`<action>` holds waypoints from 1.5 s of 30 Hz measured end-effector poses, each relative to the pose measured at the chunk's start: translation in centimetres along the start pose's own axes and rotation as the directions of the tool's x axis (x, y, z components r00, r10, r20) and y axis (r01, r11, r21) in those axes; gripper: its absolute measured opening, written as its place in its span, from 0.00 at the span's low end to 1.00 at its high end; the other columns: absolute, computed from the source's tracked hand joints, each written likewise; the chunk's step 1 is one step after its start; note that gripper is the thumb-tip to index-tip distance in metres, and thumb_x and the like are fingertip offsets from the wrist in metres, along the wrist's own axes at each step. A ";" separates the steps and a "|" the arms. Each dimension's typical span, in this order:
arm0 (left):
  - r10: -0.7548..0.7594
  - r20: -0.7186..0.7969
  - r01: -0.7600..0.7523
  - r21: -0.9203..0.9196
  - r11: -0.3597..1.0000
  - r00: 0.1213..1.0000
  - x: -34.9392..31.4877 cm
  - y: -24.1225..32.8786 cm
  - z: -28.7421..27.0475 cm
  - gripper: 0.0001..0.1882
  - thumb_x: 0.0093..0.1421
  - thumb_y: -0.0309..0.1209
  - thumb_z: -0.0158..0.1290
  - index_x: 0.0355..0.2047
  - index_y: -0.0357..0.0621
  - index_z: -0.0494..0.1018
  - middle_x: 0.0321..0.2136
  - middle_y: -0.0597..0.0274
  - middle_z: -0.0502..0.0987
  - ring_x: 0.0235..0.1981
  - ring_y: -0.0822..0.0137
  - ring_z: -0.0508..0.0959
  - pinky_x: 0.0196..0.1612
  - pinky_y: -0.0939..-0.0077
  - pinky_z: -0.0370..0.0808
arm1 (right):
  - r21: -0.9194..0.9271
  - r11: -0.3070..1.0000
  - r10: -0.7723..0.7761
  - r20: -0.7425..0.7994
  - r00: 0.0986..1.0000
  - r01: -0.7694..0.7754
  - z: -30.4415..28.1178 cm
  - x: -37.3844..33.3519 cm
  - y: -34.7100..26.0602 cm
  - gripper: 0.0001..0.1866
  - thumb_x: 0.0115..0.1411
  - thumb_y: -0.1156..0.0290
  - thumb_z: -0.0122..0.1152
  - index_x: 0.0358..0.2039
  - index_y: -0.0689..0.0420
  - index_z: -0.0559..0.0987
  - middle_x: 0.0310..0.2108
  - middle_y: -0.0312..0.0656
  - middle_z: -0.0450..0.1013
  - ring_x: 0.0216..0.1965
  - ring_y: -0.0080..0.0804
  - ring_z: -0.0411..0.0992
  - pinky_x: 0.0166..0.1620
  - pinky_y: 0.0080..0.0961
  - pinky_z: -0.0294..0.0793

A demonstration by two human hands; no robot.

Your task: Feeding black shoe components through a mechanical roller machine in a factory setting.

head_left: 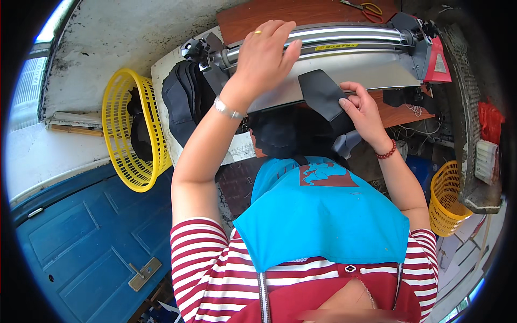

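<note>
My right hand [367, 116] pinches the edge of a flat black cut piece [321, 92], leather-like, between thumb and fingers. The piece lies partly over the silver metal plate [371, 75] at the front of a roller machine [350, 36]. Stretched out, my left hand [267, 56] is over the left part of the machine's shiny rollers, its fingers apart and nothing held; whether it touches them I cannot tell. Beside the machine's left end hangs a stack of black cut pieces [186, 99]. More black material [277, 132] lies below the plate, close to my apron.
A yellow plastic basket [153, 121] holding dark pieces stands at the left, above a blue door [102, 231]. Another yellow basket [446, 212] is low on the right. Scissors with orange handles [371, 11] lie behind the machine. Loose cables [412, 132] run at the right.
</note>
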State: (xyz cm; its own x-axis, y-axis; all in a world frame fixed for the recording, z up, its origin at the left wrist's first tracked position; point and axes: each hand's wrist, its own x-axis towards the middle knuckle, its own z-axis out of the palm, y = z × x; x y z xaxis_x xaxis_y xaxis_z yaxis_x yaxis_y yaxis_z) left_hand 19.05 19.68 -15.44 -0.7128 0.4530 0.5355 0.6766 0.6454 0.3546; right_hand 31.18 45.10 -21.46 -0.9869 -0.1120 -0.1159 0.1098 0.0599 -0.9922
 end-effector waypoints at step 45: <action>-0.277 -0.126 0.242 -0.239 0.941 0.953 17.7 -7.6 -9.8 0.16 0.61 0.19 0.41 0.23 0.40 0.78 0.16 0.62 0.72 0.17 0.68 0.72 0.18 0.75 0.68 | 0.084 0.996 0.033 0.048 0.998 -0.037 0.7 0.3 -0.7 0.11 0.66 0.75 0.61 0.48 0.63 0.76 0.29 0.35 0.78 0.30 0.17 0.72 0.36 0.19 0.71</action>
State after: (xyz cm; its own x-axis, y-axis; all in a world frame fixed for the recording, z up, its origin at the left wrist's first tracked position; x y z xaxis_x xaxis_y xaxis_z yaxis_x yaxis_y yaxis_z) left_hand 3.12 16.73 -1.12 -0.8430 0.1751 0.5087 0.5081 0.5698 0.6459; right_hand 30.92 44.29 -20.81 -0.9759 -0.1580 -0.1503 0.1552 -0.0192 -0.9877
